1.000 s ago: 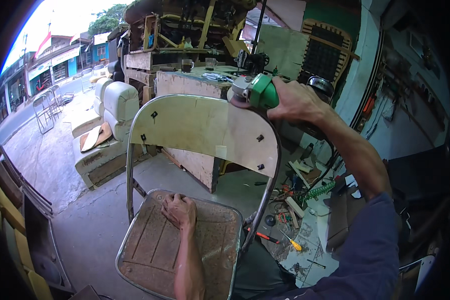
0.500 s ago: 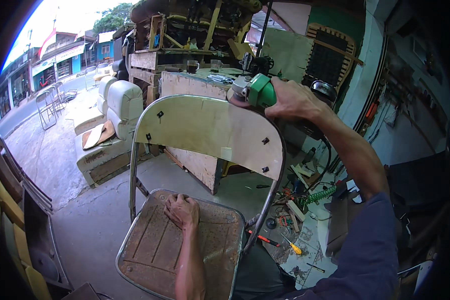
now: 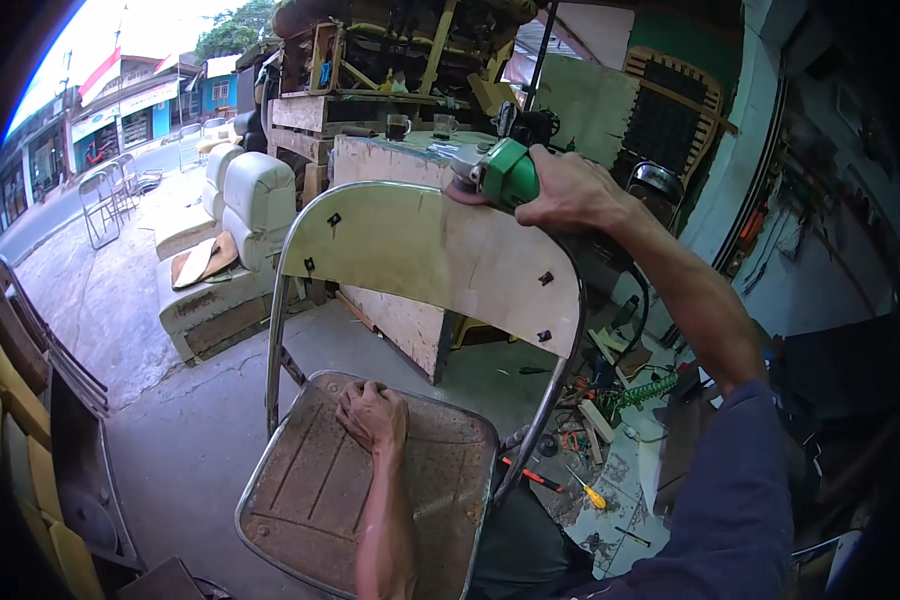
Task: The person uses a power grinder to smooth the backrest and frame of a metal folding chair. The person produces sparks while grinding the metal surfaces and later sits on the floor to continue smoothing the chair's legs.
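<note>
A folding chair with a metal tube frame [image 3: 553,405] stands in front of me. My right hand [image 3: 575,192] is wrapped around a green angle grinder [image 3: 511,172]. Its reddish-brown disc [image 3: 464,193] is at the top edge of the pale wooden backrest [image 3: 420,240], right of the middle; whether it touches wood or tube I cannot tell. On the rusty brown seat [image 3: 305,480] rests my left hand [image 3: 373,415], its fingers curled down against the surface. The underside of that hand is hidden.
Behind the chair is a worn pale workbench [image 3: 395,162] with glass mugs [image 3: 397,127]. White padded seats [image 3: 258,190] stand to the left. On the floor at right lie a yellow-handled screwdriver [image 3: 592,494], wood scraps [image 3: 597,421] and a green coiled hose [image 3: 650,389].
My right hand and the grinder have shifted left along the backrest's top edge. My left hand stays on the seat. The whole view has swung slightly.
</note>
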`<move>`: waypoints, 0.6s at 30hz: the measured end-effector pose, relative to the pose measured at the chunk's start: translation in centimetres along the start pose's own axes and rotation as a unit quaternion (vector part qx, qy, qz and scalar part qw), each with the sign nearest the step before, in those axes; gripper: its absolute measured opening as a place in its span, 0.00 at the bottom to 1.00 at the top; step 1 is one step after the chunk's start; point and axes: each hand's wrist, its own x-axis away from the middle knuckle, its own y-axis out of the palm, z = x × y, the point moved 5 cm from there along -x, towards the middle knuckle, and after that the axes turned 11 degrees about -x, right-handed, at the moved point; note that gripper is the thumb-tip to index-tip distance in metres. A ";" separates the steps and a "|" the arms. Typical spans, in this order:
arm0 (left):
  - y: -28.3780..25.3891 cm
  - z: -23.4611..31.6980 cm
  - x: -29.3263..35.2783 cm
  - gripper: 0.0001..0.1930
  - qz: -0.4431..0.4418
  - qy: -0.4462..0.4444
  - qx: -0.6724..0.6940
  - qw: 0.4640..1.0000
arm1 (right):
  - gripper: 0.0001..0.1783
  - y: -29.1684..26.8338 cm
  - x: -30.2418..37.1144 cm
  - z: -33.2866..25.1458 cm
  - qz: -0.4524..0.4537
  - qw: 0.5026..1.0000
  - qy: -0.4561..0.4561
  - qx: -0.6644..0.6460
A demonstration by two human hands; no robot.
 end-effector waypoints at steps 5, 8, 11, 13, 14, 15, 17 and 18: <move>0.6 -0.3 -0.1 0.11 0.034 0.003 0.000 0.999 | 0.40 -0.1 -0.9 0.2 -0.003 1.000 -0.010 -0.007; 0.6 0.2 0.2 0.10 0.014 0.009 -0.022 1.000 | 0.39 0.5 -0.8 1.4 0.018 1.000 -0.003 0.001; 0.7 -0.6 -0.2 0.10 0.036 0.005 -0.024 0.999 | 0.40 0.2 -1.5 0.2 0.020 0.999 -0.032 -0.002; 0.7 -0.2 0.1 0.11 0.045 0.009 -0.027 0.999 | 0.40 0.6 -0.9 0.3 0.014 1.000 -0.023 -0.004; 0.6 -0.1 0.2 0.11 0.049 0.011 -0.028 0.998 | 0.40 0.7 -1.0 0.2 0.019 1.000 -0.015 -0.004; 0.7 -0.1 0.1 0.11 0.049 0.009 -0.029 0.998 | 0.39 0.1 -1.5 -0.4 0.032 0.999 -0.018 -0.002; 0.7 -0.3 0.0 0.11 0.049 0.004 -0.032 0.998 | 0.40 0.0 -1.6 -1.0 0.023 0.999 -0.037 -0.009; 0.6 -0.2 0.1 0.11 0.036 0.004 -0.026 0.999 | 0.40 0.5 -1.4 -1.0 0.019 0.999 -0.031 -0.012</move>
